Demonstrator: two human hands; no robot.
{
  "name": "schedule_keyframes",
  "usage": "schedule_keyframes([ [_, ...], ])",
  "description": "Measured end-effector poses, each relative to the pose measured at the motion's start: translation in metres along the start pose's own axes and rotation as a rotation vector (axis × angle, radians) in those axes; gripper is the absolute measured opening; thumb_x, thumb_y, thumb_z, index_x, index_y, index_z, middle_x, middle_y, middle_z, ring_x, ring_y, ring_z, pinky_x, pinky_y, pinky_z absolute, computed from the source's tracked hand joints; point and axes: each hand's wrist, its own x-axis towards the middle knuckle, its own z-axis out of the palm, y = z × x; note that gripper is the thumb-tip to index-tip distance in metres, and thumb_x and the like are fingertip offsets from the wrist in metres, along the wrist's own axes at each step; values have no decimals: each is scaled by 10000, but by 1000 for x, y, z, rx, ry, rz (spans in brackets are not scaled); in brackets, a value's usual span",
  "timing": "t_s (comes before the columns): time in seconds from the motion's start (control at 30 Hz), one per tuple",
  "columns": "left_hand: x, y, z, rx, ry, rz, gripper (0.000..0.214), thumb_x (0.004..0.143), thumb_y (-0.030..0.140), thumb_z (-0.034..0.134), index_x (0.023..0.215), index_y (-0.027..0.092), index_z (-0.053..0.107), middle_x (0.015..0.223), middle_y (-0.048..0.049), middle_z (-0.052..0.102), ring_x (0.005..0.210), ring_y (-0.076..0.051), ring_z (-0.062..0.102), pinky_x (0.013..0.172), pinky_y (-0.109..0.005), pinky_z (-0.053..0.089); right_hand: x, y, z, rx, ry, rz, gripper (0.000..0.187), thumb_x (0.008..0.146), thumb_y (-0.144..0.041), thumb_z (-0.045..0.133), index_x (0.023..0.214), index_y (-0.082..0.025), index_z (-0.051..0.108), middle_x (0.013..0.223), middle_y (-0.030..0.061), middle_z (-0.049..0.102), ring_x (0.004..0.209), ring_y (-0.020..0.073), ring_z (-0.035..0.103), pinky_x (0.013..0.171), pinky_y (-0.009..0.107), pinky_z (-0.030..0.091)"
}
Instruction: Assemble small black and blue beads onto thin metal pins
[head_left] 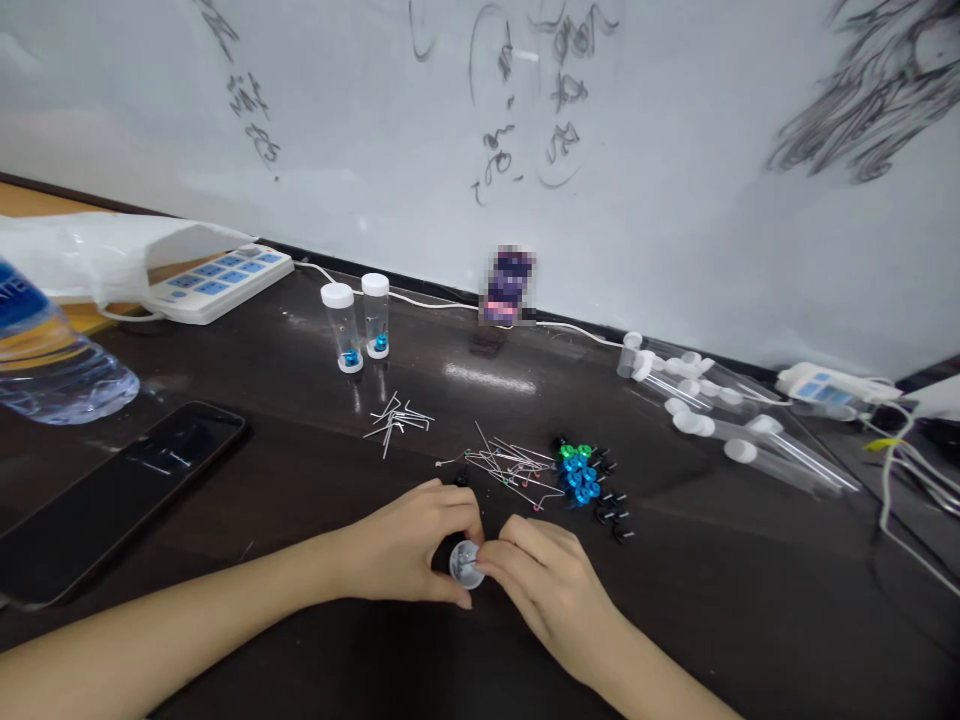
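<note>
Found open tube [460,574] clamped in left hand [412,545], over dark tabletop [735,590] near scattered bent metal pins [514,466]. Noted right hand [551,590] pinched on thin piece [471,562] at tube's rim, type too small to confirm. Judged as loading; called for steady tube, careful release.

On the blue label [19,300] of the bottle [82,370], cut by the left edge, pale letters seem to read "ATE". The whiteboard [360,170] bears dark handwritten characters [255,115] in slanting columns, some between curved bracket-like strokes [472,60]; these are too unclear to read.
</note>
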Motion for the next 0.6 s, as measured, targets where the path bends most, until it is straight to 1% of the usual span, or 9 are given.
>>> schedule_keyframes([
  [0.1,0,0,0,3,3,7,346,657,407,746,859,208,547,891,14,570,813,-169,533,755,-276,319,0,0,1,-20,-10,1,237,952,-221,431,847,-183,641,696,18,529,599,132,474,571,256,369],
  [0.3,1,0,0,13,-5,2,298,684,367,727,859,207,546,891,13,575,816,-167,531,745,-275,320,-1,2,1,-31,-16,-7,234,957,-223,419,868,-187,633,698,16,523,590,132,460,569,255,351],
  [0.6,1,-1,0,12,-2,9,318,681,398,726,861,210,545,889,15,570,820,-169,532,746,-278,323,-2,4,2,-33,-25,-8,212,953,-208,422,877,-191,619,708,16,519,596,136,445,572,260,332],
])
